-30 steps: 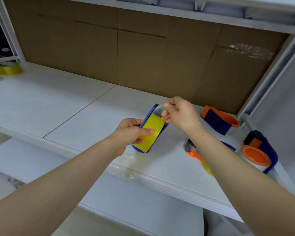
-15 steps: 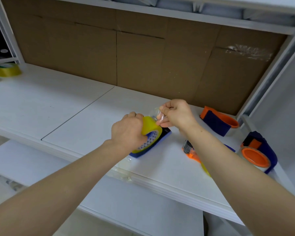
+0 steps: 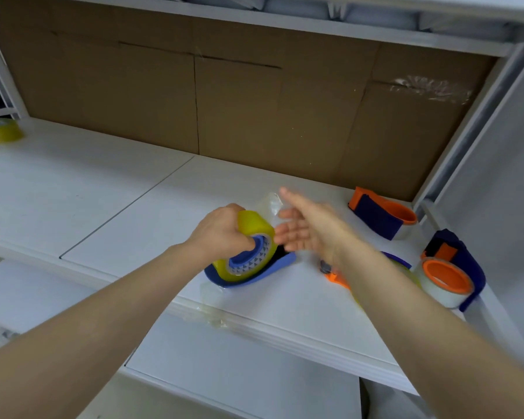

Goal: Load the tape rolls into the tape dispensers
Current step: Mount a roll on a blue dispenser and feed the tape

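A yellow tape roll (image 3: 254, 228) sits in a blue tape dispenser (image 3: 273, 269) lying on its side on the white shelf (image 3: 133, 213). My left hand (image 3: 221, 232) grips the roll from the left, fingers curled over its top. A loose clear tape end (image 3: 270, 204) sticks up behind the roll. My right hand (image 3: 303, 226) hovers just right of the roll, fingers spread and blurred, holding nothing.
Two blue-and-orange dispensers with clear rolls stand at the right, one (image 3: 381, 214) near the cardboard back wall, one (image 3: 449, 275) nearer. Another orange dispenser (image 3: 335, 275) lies partly under my right forearm. A spare yellow roll (image 3: 2, 133) sits far left. Crumpled clear tape (image 3: 209, 309) hangs on the shelf edge.
The dispenser was turned from upright onto its side, showing the roll's core. My right hand let go of the tape end and opened out.
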{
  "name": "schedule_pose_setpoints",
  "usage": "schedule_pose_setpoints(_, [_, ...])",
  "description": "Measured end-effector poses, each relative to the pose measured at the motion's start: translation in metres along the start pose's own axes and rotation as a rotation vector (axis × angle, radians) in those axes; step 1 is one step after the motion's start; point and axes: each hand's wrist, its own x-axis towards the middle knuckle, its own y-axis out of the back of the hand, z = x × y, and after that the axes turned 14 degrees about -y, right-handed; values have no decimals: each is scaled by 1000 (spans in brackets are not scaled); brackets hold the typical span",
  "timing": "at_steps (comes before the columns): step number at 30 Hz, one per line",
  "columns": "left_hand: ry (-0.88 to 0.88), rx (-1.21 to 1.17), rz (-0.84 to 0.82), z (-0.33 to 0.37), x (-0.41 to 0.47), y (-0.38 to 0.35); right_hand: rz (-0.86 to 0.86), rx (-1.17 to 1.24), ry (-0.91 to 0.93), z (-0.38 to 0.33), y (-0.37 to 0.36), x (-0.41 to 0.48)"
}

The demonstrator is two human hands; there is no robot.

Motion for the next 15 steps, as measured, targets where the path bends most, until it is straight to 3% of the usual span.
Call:
schedule_pose_setpoints(3, [37,-317,-35,6,-3,6,-7,-181,-55,23,-11,-2])
schedule_pose_setpoints(6, [193,-638,-66,5,-4,15,-65,-68,-89,31,-19,1])
schedule_pose_setpoints(9, [303,-774,9,-2,-4,17,-71,39,-77,29,-28,1])
schedule_pose_setpoints(15, [362,-1022,23,0,-8,20,-128,245,-64,27,-28,2])
